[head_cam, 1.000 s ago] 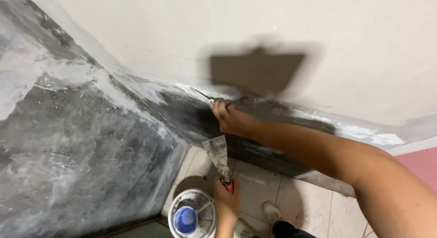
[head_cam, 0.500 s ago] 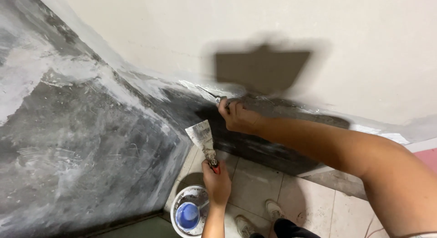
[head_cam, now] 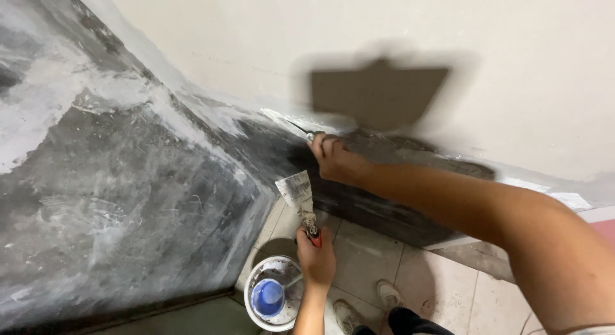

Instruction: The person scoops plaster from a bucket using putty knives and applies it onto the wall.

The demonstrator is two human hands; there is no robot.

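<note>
The right hand (head_cam: 334, 157) is pressed against the wall (head_cam: 192, 47) near centre frame, fingers curled round a thin blade tool (head_cam: 296, 126) whose tip pokes out at about 10 o'clock from the knuckles; most of the tool is hidden by the hand, so its kind can't be told. The blade edge lies on the seam where pale plaster meets the dark grey band (head_cam: 384, 207) along the wall's base.

The left hand (head_cam: 316, 258), at 6 o'clock from the right hand, is clenched on the red handle of a putty knife (head_cam: 296, 195). Its wide blade (smeared w/ white filler) points up toward 11 o'clock, tilted, and ends just below the right wrist, not touching it.

At 8 o'clock from the left hand, a white bucket (head_cam: 256, 290) sits on the tiled floor (head_cam: 410, 277), w/ a blue cup (head_cam: 268, 298) inside. Two shoes (head_cam: 389, 293) show at 5 o'clock from the left hand. A rough grey wall (head_cam: 115, 200) w/ white patches fills the frame's left side. A dark blocky shadow (head_cam: 378, 95) falls on the pale wall at 1 o'clock from the right hand.
</note>
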